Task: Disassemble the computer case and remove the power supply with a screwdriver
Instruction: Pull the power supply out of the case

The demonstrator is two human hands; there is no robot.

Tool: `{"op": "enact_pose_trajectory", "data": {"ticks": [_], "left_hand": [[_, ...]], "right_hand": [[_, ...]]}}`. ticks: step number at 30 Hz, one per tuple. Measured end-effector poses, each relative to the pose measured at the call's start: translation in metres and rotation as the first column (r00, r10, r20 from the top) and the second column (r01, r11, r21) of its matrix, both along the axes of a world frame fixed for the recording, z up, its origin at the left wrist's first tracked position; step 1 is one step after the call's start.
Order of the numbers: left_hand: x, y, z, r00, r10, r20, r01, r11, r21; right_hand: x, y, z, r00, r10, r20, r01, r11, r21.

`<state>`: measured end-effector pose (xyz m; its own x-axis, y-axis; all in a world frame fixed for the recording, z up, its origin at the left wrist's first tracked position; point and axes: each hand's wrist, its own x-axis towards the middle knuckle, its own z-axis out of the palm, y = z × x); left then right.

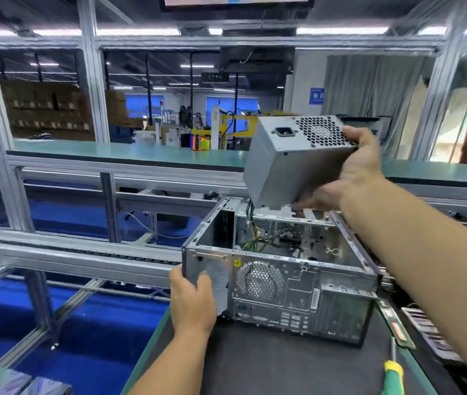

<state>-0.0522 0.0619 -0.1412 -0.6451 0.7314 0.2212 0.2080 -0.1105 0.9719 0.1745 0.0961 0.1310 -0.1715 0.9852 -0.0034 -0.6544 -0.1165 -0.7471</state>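
Head view, looking forward and down over a dark work mat (269, 366) on a factory bench. At the centre, slightly toward 5 o'clock, a grey metal computer case (280, 283) lies on its side with its open side facing up, so its interior shows from above; its rear panel, with a round honeycomb fan grille and rows of ports, faces the camera. The left hand (191, 300) grips the case's near left corner, at about 7 o'clock from the frame's centre: the thumb lies on the rear panel and the other fingers curl around the corner edge, close together. Toward 2 o'clock the right hand (352, 169) holds the power supply (298, 158), a grey metal box, in the air above the far end of the case and tilted. Its end with the black power socket and perforated vent is turned up toward the camera. The right thumb hooks over the upper right edge beside the vent, and the fingers are spread along the underside, clamping the box between them. A bundle of yellow, black and green cables (251, 226) hangs from the bottom of the power supply down into the open case. At 5 o'clock, on the mat's right edge, lies a screwdriver (394, 372) with a yellow and green handle, apart from both hands. Just beyond it, at about 4 o'clock, lies a green memory stick (397, 329). Behind the bench run aluminium frame rails (84, 252) and a green conveyor surface (112, 149).
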Motion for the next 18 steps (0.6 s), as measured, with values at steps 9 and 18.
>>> {"op": "enact_pose_trajectory", "data": {"ticks": [9,18], "left_hand": [[0.035,-0.069,0.11,0.989,0.112,0.096,-0.139,0.926,0.352],[0.062,-0.127,0.268,0.141,-0.797,0.588,0.821,0.425,0.381]], "right_hand": [[0.027,-0.074,0.044,0.992,0.026,-0.126,0.008,0.965,0.261],[0.012,-0.122,0.023,0.997,0.071,0.033,-0.076,0.781,0.62]]}}
